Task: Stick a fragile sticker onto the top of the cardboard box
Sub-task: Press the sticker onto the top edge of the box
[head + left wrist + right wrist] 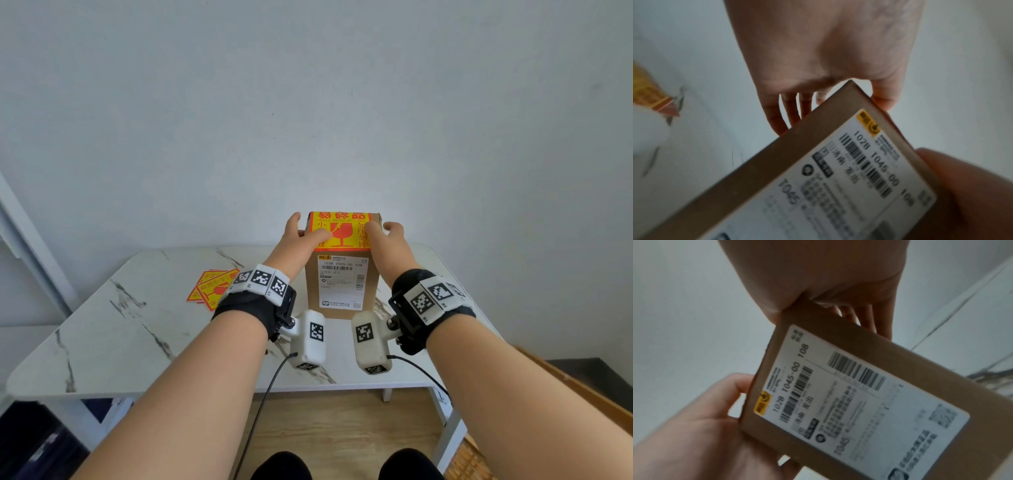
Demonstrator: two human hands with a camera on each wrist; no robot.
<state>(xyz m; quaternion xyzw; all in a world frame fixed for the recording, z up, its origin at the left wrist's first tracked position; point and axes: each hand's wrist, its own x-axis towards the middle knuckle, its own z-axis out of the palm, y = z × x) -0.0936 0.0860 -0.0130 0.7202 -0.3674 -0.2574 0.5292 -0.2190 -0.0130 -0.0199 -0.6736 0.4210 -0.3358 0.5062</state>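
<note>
A brown cardboard box [342,294] stands upright on the marble-patterned table [137,329], with a white shipping label [342,274] on the side facing me. A red and yellow fragile sticker [344,234] lies across its top face. My left hand [310,226] straddles the top left edge, its thumb pressing on the sticker and its straight fingers down the left side [789,112]. My right hand [382,228] mirrors it at the top right edge, thumb on the sticker and fingers past the right side [869,318]. The wrist views hide the sticker.
Several spare fragile stickers [212,287] lie fanned on the table left of the box, and one corner [659,105] shows in the left wrist view. A white wall rises right behind the table. Below the near edge are wooden floor and my knees.
</note>
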